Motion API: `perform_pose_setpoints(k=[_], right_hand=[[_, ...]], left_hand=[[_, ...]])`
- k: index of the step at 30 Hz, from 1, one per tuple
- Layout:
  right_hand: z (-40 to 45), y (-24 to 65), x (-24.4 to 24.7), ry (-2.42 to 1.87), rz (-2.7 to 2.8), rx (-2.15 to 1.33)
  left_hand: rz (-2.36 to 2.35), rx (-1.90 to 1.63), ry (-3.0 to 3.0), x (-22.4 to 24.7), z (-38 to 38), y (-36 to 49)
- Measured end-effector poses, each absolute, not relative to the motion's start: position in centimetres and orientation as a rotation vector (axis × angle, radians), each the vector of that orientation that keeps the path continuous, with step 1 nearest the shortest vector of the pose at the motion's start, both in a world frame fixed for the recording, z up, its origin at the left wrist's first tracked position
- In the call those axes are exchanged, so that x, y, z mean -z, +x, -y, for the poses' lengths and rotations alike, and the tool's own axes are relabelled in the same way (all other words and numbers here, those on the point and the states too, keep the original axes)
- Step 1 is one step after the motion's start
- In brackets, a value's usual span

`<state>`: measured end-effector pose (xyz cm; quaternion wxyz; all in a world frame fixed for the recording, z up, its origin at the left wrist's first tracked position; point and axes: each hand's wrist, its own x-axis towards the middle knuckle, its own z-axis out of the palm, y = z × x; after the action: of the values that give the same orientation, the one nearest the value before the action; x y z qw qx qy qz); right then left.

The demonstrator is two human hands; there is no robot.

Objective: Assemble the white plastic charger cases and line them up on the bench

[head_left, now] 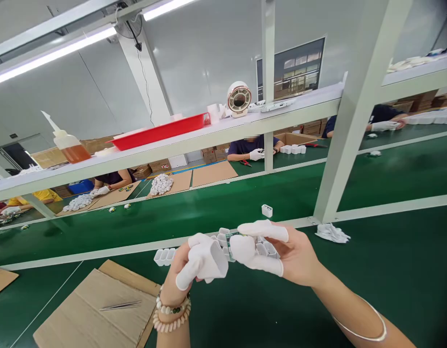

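Note:
My left hand, with white finger covers on, is closed round a hollow white plastic housing, its open end turned to the right. Just right of that opening, my right hand pinches a small green circuit board between covered fingers. The fingers hide much of the board. Whether the board touches the housing's rim I cannot tell. Behind both hands, several white housings stand in a row on the green bench, partly covered by the hands.
Tweezers lie on cardboard at the left. A crumpled white glove is by the shelf post. One white housing sits on the green belt. Overhead, a shelf carries a red tray and bottle. Co-workers sit opposite.

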<state>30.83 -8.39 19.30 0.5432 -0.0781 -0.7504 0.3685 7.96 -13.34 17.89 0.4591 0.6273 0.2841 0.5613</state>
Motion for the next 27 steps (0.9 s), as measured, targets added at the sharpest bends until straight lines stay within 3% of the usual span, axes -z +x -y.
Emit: perform_pose_setpoints(k=[6,27], right_hand=[[9.2,31.0,-19.7,-0.212,1.936,-0.662],[11.3,32.2,-20.3,-0.525,2.181,-0.613]], left_hand=[[-0.716,-1.305,1.484,-17.7,12.5,8.4],[-0.832,-1.171,1.497,-18.3,12.5,8.8]])
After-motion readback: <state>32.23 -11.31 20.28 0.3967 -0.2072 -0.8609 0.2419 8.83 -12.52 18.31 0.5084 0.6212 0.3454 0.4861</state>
